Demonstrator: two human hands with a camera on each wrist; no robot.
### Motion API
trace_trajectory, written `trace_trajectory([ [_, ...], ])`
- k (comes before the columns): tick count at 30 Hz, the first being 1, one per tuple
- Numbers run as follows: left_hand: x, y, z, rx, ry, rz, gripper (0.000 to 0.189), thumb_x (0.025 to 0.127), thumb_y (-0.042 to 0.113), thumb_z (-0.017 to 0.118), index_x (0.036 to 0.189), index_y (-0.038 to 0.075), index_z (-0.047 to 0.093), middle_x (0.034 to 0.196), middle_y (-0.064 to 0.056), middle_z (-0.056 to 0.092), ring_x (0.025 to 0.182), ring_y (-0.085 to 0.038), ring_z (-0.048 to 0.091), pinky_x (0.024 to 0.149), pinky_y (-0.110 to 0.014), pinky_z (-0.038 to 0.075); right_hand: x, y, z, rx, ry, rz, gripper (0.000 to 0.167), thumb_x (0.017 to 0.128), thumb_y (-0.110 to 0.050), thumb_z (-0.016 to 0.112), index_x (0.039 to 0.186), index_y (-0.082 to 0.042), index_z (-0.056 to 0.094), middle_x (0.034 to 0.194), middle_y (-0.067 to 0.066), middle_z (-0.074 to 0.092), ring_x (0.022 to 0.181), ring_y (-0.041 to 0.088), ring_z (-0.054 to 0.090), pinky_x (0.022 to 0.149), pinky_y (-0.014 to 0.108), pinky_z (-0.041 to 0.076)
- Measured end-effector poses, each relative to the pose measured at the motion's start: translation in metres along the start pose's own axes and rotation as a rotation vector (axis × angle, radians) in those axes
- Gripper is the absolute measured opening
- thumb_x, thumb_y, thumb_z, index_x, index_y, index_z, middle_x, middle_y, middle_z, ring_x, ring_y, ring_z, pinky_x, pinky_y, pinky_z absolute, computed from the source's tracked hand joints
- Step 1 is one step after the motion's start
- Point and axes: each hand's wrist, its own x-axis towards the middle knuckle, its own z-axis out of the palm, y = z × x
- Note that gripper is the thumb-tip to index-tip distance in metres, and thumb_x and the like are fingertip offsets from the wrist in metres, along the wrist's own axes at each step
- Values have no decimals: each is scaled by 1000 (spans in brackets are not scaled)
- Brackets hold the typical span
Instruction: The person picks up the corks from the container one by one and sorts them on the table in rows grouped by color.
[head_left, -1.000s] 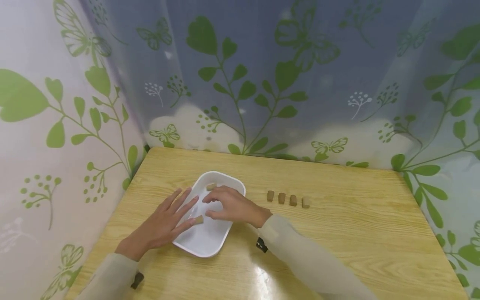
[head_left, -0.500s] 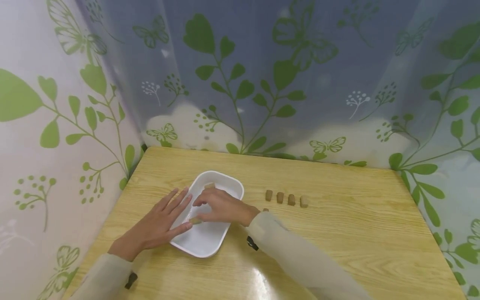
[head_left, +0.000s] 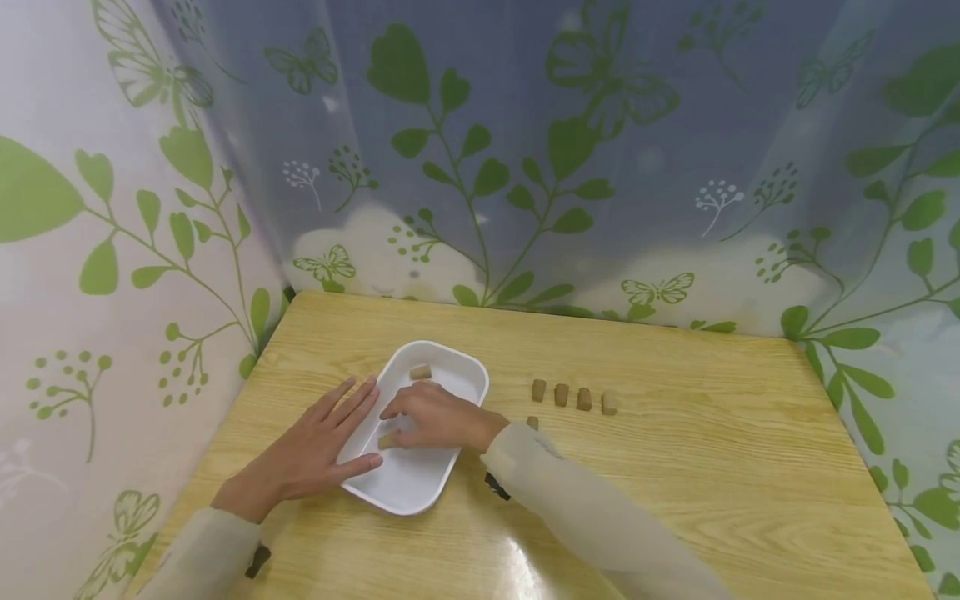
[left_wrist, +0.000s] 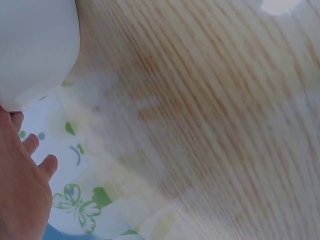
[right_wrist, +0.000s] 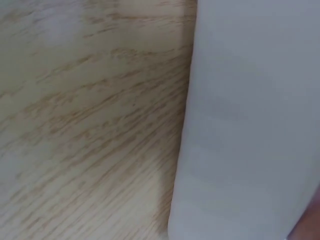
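Observation:
A white tray point(head_left: 408, 492) stands on the wooden table. My left hand point(head_left: 303, 458) lies along the tray's left rim with its fingers straight and spread, and in the left wrist view its fingertips meet the tray wall point(left_wrist: 37, 50). My right hand point(head_left: 438, 417) reaches down into the tray, fingers bent and thumb apart from them. Right at the thumb tip is a small tan cork-like piece point(head_left: 386, 441) on the tray floor. Another cork-like piece point(head_left: 421, 372) lies at the tray's far end. In the right wrist view the tray's outer wall point(right_wrist: 240, 120) hides most of the hand.
Right of the tray, several small tapered cork-like pieces point(head_left: 561, 395) stand in a row on the table point(head_left: 712, 433). One more piece point(head_left: 532, 422) shows partly behind the right sleeve. A patterned curtain point(head_left: 480, 150) hangs along the table's back and left.
My right hand has moved left and lower in the tray, its thumb reaching the near piece. A piece by the right sleeve has come into view. The left hand has drawn slightly left.

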Motion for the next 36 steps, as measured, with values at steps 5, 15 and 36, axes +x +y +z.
trace_trajectory([
  [5, 0, 1, -1, 1, -1, -1, 93, 105, 62, 61, 174, 11, 25, 184, -6, 20, 168, -41, 18, 131, -64, 28, 4, 4, 8, -34, -29, 4, 35, 101, -30, 77, 133, -16, 79, 128, -1, 79, 121, 15, 70, 112, 35, 49],
  [15, 0, 3, -2, 5, -2, 0, 92, 106, 61, 61, 174, 9, 27, 183, -8, 21, 168, -42, 19, 131, -64, 27, 3, 3, 15, -77, -73, -30, 28, 98, -21, 79, 126, -19, 81, 122, -6, 79, 113, 11, 68, 106, 25, 51],
  [36, 0, 5, -3, -5, 0, -18, 90, 106, 59, 61, 173, 8, 27, 183, -8, 22, 168, -42, 19, 132, -63, 25, -2, -1, 10, -78, -137, 6, 30, 99, -22, 75, 130, -22, 78, 103, -8, 70, 96, 6, 60, 91, 19, 50],
])
